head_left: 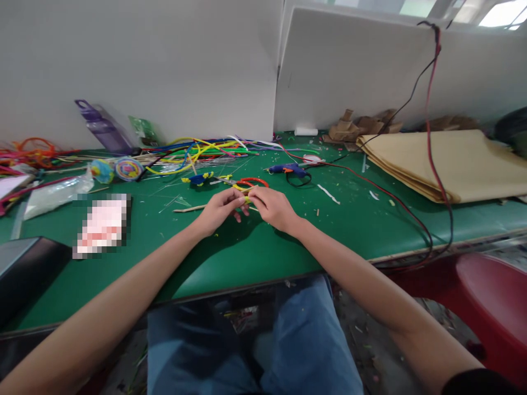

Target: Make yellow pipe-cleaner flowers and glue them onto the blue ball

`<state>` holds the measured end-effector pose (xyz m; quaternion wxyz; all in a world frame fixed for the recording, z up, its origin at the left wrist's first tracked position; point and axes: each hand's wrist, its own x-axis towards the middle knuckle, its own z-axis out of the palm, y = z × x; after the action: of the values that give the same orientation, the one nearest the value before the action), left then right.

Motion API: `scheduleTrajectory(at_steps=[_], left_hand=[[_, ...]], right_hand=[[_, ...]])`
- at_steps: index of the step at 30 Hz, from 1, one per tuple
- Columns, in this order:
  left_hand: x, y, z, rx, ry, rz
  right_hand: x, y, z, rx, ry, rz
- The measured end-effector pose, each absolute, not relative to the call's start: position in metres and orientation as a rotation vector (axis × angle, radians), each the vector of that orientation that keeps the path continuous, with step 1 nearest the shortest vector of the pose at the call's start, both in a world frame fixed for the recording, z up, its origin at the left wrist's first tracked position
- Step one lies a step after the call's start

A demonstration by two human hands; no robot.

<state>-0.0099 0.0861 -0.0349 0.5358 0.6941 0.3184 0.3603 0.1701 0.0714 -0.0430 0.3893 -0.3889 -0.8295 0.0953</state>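
My left hand [225, 209] and my right hand [272, 207] meet above the green tabletop [197, 269]. Between their pinched fingertips is a short yellow pipe cleaner [247, 199], mostly covered by the fingers. Just behind them lie scissors with orange handles [258, 181], their blades pointing left. A small blue and yellow piece [198, 179] with a stick in it rests behind my left hand. Beside that hand, a thin wooden stick [188, 209] lies flat. The blue glue gun [285, 168] is beyond my right hand.
Loose coloured pipe cleaners [193, 151] spread along the wall near a purple bottle [105, 129]. A plastic bag [60, 195] and a dark box [31, 274] occupy the left. Folded brown paper [448, 164] lies right, with a red and black cable [429, 109] hanging across it.
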Motion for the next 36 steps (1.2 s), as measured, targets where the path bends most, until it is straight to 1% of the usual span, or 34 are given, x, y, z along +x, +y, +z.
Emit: scheduleTrajectory(at_steps=[4,8,12,17,19,22,25,28,31,36], left_hand=[[-0.011,0.088,-0.039,1.638,0.762,0.857],[-0.009,0.087,-0.04,1.738,0.781,0.914],[-0.009,0.084,-0.037,1.869,0.841,0.935],[-0.011,0.083,-0.033,2.057,0.905,0.937],[-0.011,0.083,-0.033,2.12,0.958,0.974],[-0.011,0.084,-0.036,2.263,1.045,1.018],[-0.013,0.086,-0.04,2.442,1.077,1.055],[-0.013,0.085,-0.041,2.483,1.076,1.064],[-0.01,0.082,-0.038,2.3,1.047,1.004],[-0.007,0.08,-0.034,1.877,0.863,0.904]], right_hand=[[0.171,0.073,-0.048,-0.992,-2.16,0.083],[0.171,0.075,-0.049,-0.989,-2.2,0.134],[0.172,0.073,-0.043,-0.989,-2.101,0.387],[0.172,0.074,-0.039,-0.958,-1.962,0.859],[0.171,0.076,-0.04,-0.944,-1.907,0.961],[0.17,0.078,-0.042,-0.937,-1.882,1.01],[0.171,0.076,-0.04,-0.962,-1.93,0.955],[0.172,0.075,-0.039,-0.966,-2.01,0.717],[0.173,0.075,-0.04,-0.928,-2.08,0.486],[0.174,0.077,-0.044,-0.918,-2.155,0.341]])
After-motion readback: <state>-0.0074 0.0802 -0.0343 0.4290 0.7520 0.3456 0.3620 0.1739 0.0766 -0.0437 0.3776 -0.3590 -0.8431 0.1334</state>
